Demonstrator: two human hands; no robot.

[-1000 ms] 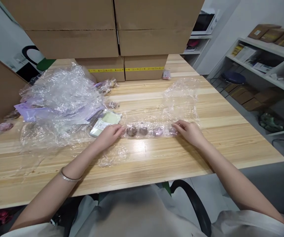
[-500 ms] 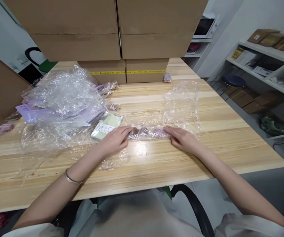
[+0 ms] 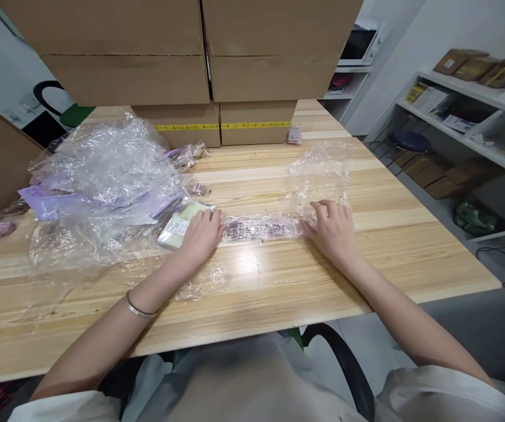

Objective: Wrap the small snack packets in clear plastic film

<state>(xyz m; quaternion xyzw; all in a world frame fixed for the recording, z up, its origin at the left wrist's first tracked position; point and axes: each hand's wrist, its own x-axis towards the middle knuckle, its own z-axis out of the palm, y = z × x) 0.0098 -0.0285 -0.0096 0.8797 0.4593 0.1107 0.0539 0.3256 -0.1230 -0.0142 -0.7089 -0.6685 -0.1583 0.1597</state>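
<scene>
A long, narrow bundle point(image 3: 263, 228) wrapped in clear plastic film lies across the table in front of me. Small dark and purplish items show dimly through its layers. My left hand point(image 3: 202, 235) grips its left end, fingers bent, beside a flat pale-green packet point(image 3: 177, 227) with a white label. At the opposite end, my right hand point(image 3: 334, 232) has its thumb against the bundle and its fingers curved over the film behind. Loose clear film point(image 3: 318, 173) stretches away from the bundle toward the back right.
A heap of crumpled clear film point(image 3: 112, 167) with purple sheets point(image 3: 50, 199) covers the left of the table. Large cardboard boxes point(image 3: 125, 79) stand at the back. One small packet point(image 3: 294, 136) lies beside them. White shelves point(image 3: 450, 88) are off to the right.
The bundle has turned over and shifted slightly away from me, with film now wrapped more thickly around it. My right hand has risen from lying flat to a bent-finger pose.
</scene>
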